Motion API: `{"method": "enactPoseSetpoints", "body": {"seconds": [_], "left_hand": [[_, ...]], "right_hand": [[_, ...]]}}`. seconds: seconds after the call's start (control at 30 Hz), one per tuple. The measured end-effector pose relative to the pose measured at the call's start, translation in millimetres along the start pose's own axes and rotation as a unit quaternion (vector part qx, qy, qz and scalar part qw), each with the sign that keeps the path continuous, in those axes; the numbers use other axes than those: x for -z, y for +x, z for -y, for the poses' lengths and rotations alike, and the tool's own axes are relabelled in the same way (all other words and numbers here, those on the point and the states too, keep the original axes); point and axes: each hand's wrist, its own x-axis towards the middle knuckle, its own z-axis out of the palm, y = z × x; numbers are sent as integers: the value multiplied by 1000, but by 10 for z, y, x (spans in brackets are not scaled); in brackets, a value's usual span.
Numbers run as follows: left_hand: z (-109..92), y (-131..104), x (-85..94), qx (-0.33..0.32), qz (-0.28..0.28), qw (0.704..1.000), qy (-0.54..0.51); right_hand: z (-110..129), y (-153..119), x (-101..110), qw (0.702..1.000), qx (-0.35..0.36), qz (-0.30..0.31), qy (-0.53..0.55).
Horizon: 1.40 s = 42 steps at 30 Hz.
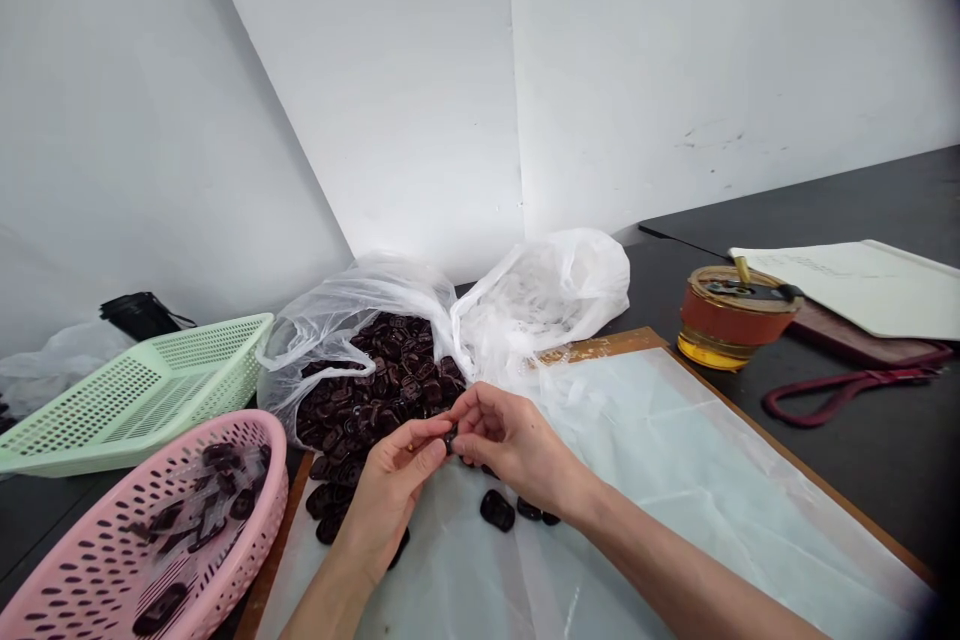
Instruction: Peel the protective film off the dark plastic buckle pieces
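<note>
My left hand (401,475) and my right hand (506,440) meet over the plastic-covered board (645,480). Both are pinched on one small dark oval piece (450,438), mostly hidden by the fingers. Just behind them a heap of similar glossy dark pieces (390,370) spills from a clear plastic bag (352,290). A few loose dark pieces (497,510) lie on the sheet below my right hand. More stick out from beneath my left hand.
On the left are a pink perforated basket (274,490) with some dark pieces and a green basket (225,350). To the right stand a round container with amber liquid (712,320), a maroon strap (825,395) and an open notebook (885,285). A white wall (420,100) rises behind.
</note>
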Motion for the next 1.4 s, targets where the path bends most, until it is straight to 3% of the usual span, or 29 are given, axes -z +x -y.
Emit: {"method": "enactPoseSetpoints", "body": {"seconds": [0.33, 0.73, 1.07, 1.2, 1.3, 1.4], "left_hand": [[-11, 0, -45, -34, -18, 998, 47], [-106, -31, -45, -80, -40, 988, 123], [-132, -43, -4, -82, 15, 984, 154], [-82, -24, 18, -59, 45, 995, 68], [-57, -13, 24, -36, 72, 997, 12], [-71, -18, 27, -27, 53, 998, 18]], "right_hand": [[-25, 13, 0, 998, -4, 5, 59], [-23, 9, 0, 999, 11, 11, 48], [-21, 2, -2, 999, 37, 20, -20], [4, -15, -9, 991, 86, 7, -98], [5, -27, -25, 964, 164, 5, -209], [-12, -31, -46, 936, 195, -27, -293]]}}
